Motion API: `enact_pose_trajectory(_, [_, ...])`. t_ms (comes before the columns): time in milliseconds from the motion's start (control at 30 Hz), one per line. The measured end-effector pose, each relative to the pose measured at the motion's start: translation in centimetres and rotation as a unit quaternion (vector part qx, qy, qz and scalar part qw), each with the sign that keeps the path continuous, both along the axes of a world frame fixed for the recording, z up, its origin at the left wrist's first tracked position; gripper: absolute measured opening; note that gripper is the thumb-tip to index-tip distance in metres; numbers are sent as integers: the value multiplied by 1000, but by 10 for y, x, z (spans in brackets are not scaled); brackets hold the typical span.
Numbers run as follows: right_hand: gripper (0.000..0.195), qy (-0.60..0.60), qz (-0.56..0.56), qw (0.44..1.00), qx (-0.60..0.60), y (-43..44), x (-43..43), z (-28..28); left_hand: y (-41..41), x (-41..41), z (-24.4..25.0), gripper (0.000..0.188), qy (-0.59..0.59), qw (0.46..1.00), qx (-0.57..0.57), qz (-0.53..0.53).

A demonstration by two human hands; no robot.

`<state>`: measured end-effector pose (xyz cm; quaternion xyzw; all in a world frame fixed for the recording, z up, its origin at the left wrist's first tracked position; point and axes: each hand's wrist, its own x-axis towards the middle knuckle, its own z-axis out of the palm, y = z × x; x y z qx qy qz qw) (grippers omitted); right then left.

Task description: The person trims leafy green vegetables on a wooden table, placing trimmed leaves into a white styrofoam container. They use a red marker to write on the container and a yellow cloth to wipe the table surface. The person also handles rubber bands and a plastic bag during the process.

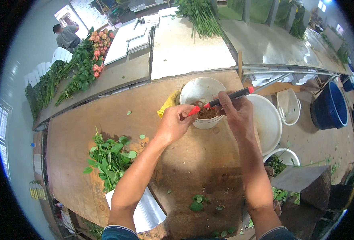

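Observation:
My left hand (177, 121) pinches a red marker cap (194, 111) between thumb and fingers. In my right hand (237, 111) is a black marker pen (232, 97) with a red end, its red tip side pointing at the cap, a small gap apart. Both hands are over a white bucket (202, 87) that holds many brown rubber bands (206, 113). Left of my left forearm lies a bunch of leafy green stems (111, 159), its lower part on or in a white corrugated sheet (150, 211) that my forearm partly hides.
A wooden table (84, 126) carries loose leaves (197, 202) and a yellow bag (168, 103). Beyond are pink roses (100, 42), white sheets (138, 37) and green stems (204, 21). White tubs (268, 123) and a blue bin (328, 105) stand right. A person (66, 35) is far left.

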<state>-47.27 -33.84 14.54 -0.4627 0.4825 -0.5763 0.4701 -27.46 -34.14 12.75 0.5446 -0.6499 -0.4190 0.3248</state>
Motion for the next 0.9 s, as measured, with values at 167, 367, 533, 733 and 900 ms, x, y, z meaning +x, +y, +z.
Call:
enact_pose_trajectory(167, [29,-7,50,999,7,9,6,-1,15,-6,13,22,-17,1000,-2,-15])
enact_pose_trajectory(367, [29,-9,56,998,21,18,6,-8,23,-13,15,16,-41,992,-110,-55])
enact_pose_trajectory(533, [25,-30,59,998,23,24,7,-20,35,-16,16,14,-86,981,-163,-67])
enact_pose_trajectory(733, [27,-30,21,995,95,47,5,-23,43,-24,-5,16,-33,989,-118,-79])
enact_pose_trajectory(900, [25,-113,-132,982,78,69,-23,-46,20,-38,-4,16,36,985,-98,-135])
